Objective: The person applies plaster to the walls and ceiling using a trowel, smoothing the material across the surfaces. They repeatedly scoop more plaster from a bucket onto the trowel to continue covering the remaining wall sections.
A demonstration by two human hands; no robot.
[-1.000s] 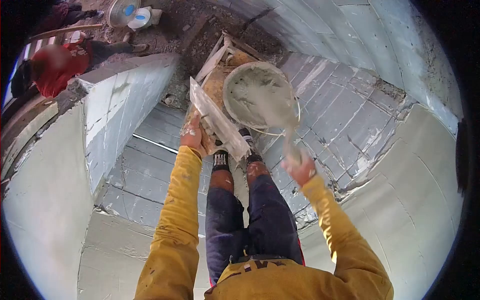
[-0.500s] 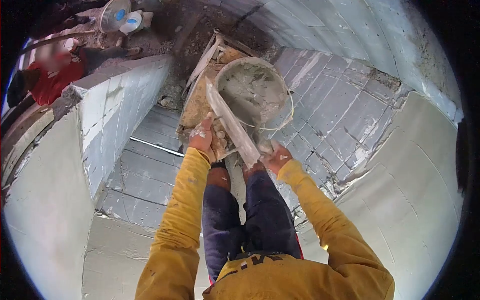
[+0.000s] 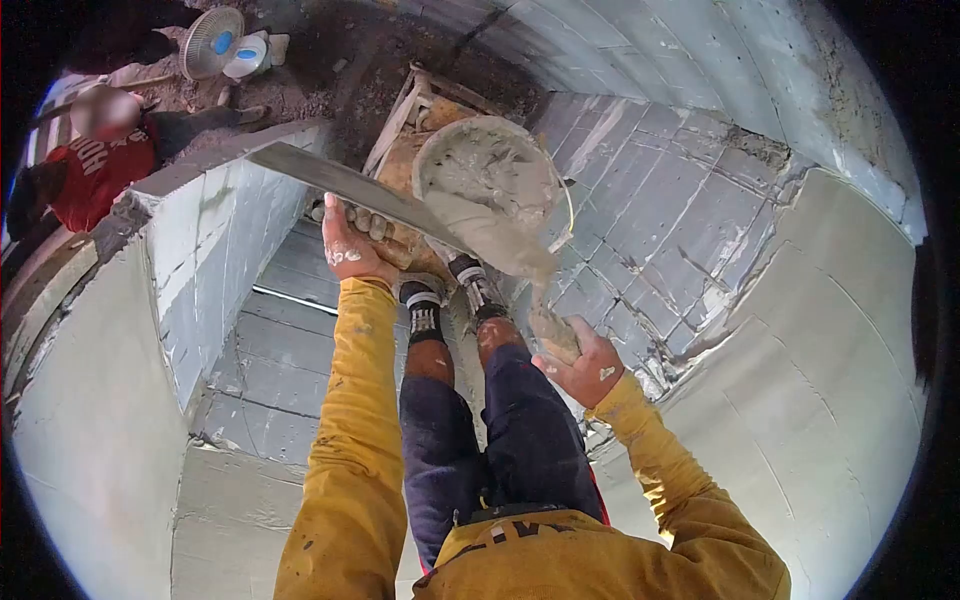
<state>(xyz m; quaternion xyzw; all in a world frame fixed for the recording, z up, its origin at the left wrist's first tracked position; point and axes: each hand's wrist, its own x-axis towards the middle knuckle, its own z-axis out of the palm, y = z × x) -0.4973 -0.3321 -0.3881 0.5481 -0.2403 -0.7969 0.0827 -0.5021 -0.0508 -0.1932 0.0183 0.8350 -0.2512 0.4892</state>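
Note:
My left hand (image 3: 350, 247) is wrapped around the handle of a long, flat plastering trowel (image 3: 345, 188), its blade slanting from upper left down toward the middle. My right hand (image 3: 585, 362) grips the handle of a smaller trowel (image 3: 553, 332), whose blade is coated in wet grey mortar (image 3: 490, 232). That blade overlaps the front edge of a round bucket (image 3: 553, 165) and the lower tip of the long blade. Inside the bucket lies more grey mortar (image 3: 485, 165) with a rough, stirred surface.
The bucket stands on a worn wooden platform (image 3: 397, 165) beyond my feet. A low block wall (image 3: 225, 215) rises on the left, and a smooth plastered wall (image 3: 820, 370) curves on the right. At the upper left are a person in a red shirt (image 3: 100, 175) and a fan (image 3: 212, 45).
My left hand has moved left and up, turning the long trowel's blade flatter and leftward. My right hand has shifted right and down, and its mortar-covered trowel now shows clearly.

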